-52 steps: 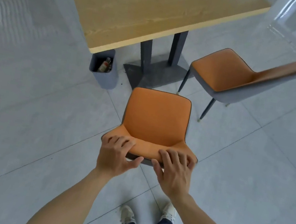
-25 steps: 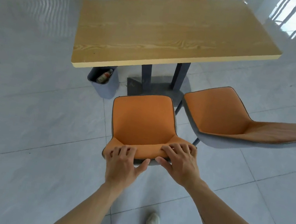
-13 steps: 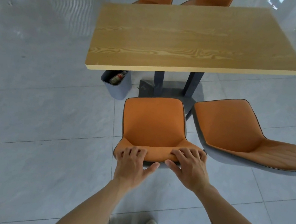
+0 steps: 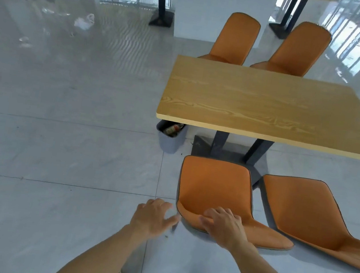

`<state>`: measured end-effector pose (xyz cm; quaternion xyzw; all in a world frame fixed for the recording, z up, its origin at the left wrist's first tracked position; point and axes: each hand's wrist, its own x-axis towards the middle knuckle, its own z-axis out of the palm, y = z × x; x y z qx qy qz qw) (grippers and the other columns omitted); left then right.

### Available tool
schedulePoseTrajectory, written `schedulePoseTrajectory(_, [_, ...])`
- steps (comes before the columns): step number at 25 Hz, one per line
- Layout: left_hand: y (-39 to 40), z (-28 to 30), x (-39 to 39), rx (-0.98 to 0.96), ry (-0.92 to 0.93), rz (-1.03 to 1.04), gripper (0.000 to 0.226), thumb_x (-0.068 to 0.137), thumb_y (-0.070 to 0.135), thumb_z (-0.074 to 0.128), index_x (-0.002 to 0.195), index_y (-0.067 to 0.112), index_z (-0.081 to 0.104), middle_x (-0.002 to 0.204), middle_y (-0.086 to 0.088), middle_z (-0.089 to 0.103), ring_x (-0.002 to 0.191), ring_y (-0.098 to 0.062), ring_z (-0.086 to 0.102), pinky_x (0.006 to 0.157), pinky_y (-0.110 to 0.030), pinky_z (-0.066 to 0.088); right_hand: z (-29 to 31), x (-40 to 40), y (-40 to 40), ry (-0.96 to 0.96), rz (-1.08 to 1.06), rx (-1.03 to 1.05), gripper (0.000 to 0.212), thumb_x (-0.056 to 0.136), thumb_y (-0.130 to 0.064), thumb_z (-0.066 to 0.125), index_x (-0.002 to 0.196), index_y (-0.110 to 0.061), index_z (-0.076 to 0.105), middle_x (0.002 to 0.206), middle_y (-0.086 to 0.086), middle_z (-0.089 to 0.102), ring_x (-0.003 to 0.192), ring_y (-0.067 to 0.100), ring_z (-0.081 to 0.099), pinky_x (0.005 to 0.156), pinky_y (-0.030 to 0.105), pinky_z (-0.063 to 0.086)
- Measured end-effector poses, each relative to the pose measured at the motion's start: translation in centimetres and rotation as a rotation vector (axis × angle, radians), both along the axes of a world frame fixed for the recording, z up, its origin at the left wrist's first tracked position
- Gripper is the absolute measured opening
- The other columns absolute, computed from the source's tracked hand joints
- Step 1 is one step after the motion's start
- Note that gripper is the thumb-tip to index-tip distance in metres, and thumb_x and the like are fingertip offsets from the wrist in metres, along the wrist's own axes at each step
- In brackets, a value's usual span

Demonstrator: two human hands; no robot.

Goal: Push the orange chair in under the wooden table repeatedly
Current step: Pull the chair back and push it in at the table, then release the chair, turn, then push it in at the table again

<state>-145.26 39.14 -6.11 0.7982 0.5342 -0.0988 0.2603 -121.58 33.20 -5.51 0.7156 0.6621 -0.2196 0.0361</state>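
Orange chair (image 4: 215, 188) sits at about five o'clock in the view, its seat front just short of the near edge of the wooden bench (image 4: 261, 104), not yet under it. Right hand (image 4: 225, 225) lies on top of the chair's backrest, fingers curled over the upper rim and gripping it; the fingertips are hidden on the far side of the padding. Left hand (image 4: 153, 216) is off the chair, just beside its left edge at six o'clock, fingers spread and relaxed, holding nothing, and slightly blurred. Chair legs cannot be seen from this angle; the seat shell covers them.

Second orange chair (image 4: 303, 208) stands just beside the first at four o'clock, its backrest cut off by the right edge of the frame. Two more orange chairs (image 4: 235, 39) show at one o'clock on the far side of the bench, their seats hidden behind the bench top. Dark twin posts and base plate (image 4: 203, 146) show below the bench, partly covered by the near chair.

Grey bin (image 4: 170, 139) sits on the floor under the bench's left corner, its far rim hidden by the top; something bottle-like lies inside, too small to make out. Pale crumpled object (image 4: 84, 21) lies on the glossy floor at eleven o'clock, unclear what it is.
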Motion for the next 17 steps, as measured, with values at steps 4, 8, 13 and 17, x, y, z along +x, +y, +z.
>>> schedulePoseTrajectory(4, [7.1,1.2,-12.1,0.022,0.022,0.11,0.07,0.09,0.074,0.027,0.141,0.03,0.045,0.146,0.002,0.048,0.133,-0.021,0.041,0.105,-0.043,0.036,1.8,-9.4,7.8,0.069,0.064,0.042,0.045,0.096,-0.06,0.029,0.112,-0.034,0.061,0.116,-0.009,0.064,0.111,0.019,0.056,0.089,0.042,0.04])
schedulePoseTrajectory(8, [13.2,3.1,-23.3,0.057,0.02,0.222,0.07,0.09,0.074,0.026,0.141,0.03,0.044,0.147,0.001,0.046,0.134,-0.021,0.04,0.105,-0.044,0.035,3.8,-19.2,16.4,0.063,0.183,0.112,0.044,0.098,-0.059,0.031,0.121,-0.033,0.057,0.121,-0.007,0.063,0.114,0.02,0.056,0.093,0.041,0.041])
schedulePoseTrajectory(13, [18.9,5.3,-32.6,0.112,-0.02,0.343,0.067,0.091,0.073,0.027,0.14,0.031,0.046,0.146,0.003,0.048,0.134,-0.02,0.04,0.106,-0.043,0.034,6.2,-28.7,25.5,0.05,0.339,0.182,0.046,0.097,-0.06,0.032,0.129,-0.033,0.053,0.129,-0.007,0.059,0.12,0.019,0.052,0.097,0.04,0.04])
schedulePoseTrajectory(17, [24.8,6.5,-36.5,0.145,-0.063,0.411,0.062,0.093,0.07,0.03,0.139,0.031,0.047,0.144,0.003,0.048,0.133,-0.019,0.041,0.107,-0.044,0.034,7.7,-33.1,33.2,0.063,0.382,0.236,0.047,0.097,-0.06,0.034,0.131,-0.033,0.052,0.131,-0.007,0.058,0.123,0.019,0.049,0.099,0.04,0.039])
